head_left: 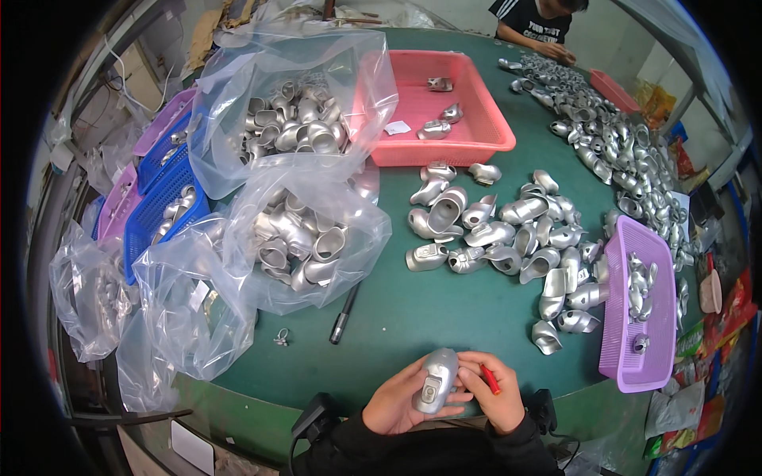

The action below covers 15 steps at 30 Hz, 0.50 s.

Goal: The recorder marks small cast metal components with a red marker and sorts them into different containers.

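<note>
A dark-green flat table (425, 313) bears a coral-pink rectangular plastic basket (444, 154) at twelve o'clock. At six, the half-curled left hand (391, 406) and the right hand (502, 398), fingers bunched, hold a silver curved shell (436, 381); the right also carries a slim red stick-shaped tool (490, 379).

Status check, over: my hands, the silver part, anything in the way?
Left hand cradling silver part. Right hand holding red tool beside it. Nothing seen blocking; black pen lies beyond, left of the hands.
</note>
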### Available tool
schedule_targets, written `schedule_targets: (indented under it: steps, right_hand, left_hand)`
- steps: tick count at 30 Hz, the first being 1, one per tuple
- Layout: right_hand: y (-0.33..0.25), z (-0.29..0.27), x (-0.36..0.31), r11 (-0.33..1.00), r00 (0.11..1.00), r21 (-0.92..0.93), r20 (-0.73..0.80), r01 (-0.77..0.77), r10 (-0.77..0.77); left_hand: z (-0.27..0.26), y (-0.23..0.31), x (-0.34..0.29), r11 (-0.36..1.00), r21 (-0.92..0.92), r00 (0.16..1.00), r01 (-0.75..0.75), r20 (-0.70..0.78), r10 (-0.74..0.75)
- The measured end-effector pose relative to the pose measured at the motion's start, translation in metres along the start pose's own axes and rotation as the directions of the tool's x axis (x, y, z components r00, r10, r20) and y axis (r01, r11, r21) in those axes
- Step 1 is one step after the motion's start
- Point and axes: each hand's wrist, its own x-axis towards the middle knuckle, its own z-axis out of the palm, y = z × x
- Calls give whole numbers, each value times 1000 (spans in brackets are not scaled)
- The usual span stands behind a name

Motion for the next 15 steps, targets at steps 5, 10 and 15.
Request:
schedule_targets:
  steps: [5, 10, 15]
  right_hand:
    - [0, -1, 1, 1000, 1000, -11, 9, -20, 20]
    - [-11, -1, -10, 997, 997, 37, -31, 66, -65]
    - [-20, -6, -15, 995, 990, -11, 99, 98, -97]
  left_hand:
    - [-1, -1, 1, 999, -34, 1000, -4, -2, 4]
    - [-4, -8, -4, 996, -32, 991, -87, 102, 90]
    - [0, -10, -13, 975, 64, 957, -215, 213, 197]
